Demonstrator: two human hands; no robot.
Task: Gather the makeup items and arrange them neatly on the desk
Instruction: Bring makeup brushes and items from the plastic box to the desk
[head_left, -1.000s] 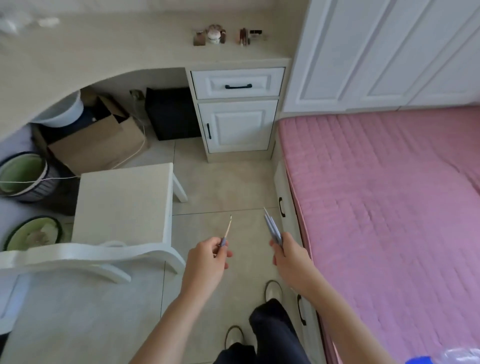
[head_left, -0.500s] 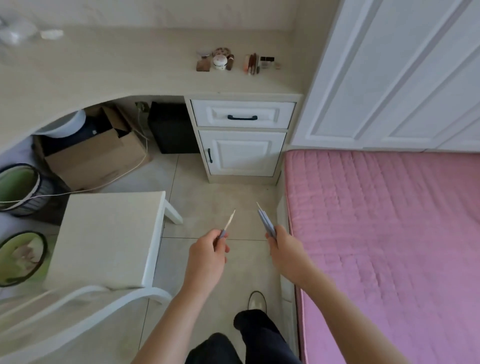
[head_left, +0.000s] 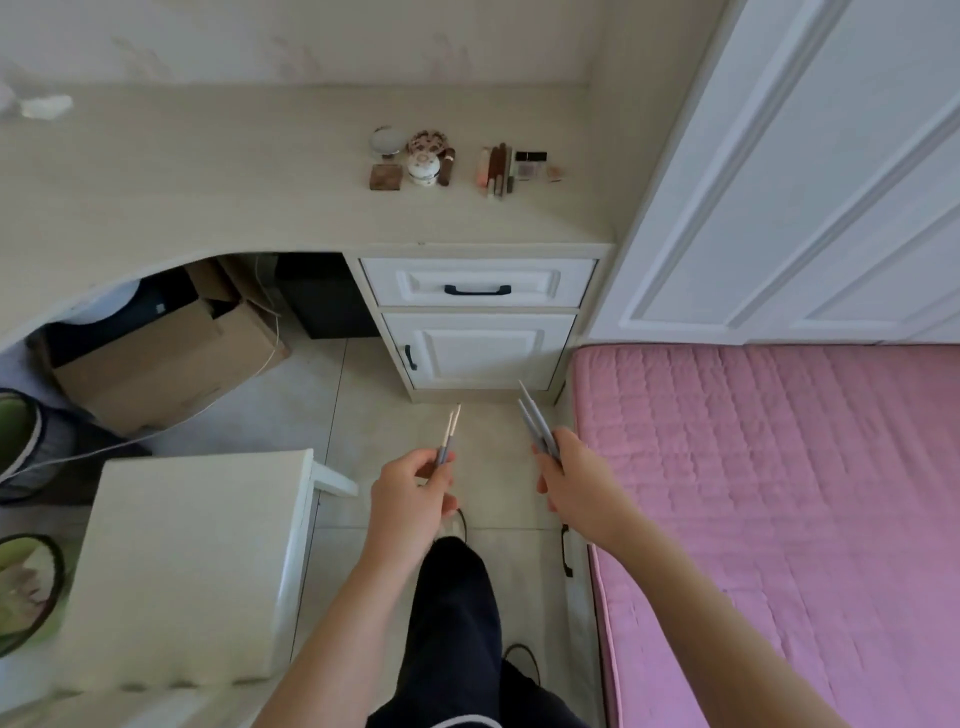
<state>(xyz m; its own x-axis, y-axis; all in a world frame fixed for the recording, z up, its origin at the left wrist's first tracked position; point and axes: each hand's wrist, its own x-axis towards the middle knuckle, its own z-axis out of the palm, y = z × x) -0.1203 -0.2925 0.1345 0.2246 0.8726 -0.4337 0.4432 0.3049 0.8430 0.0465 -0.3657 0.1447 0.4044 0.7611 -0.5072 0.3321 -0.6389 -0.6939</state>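
Your left hand (head_left: 410, 499) pinches thin grey-handled brushes (head_left: 448, 439), your right hand (head_left: 576, 488) grips slim grey pencils (head_left: 537, 428); such light grips risk drops before the beige desk (head_left: 208, 197) ahead.

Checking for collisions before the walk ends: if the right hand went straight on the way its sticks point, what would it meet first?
Probably the white cabinet door under the desk; depth is unclear.

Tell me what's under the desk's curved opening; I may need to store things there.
Under the desk: an open cardboard box, a black box behind it, a white cord, and something dark with a white rim at left. The desktop hides whatever is deeper.
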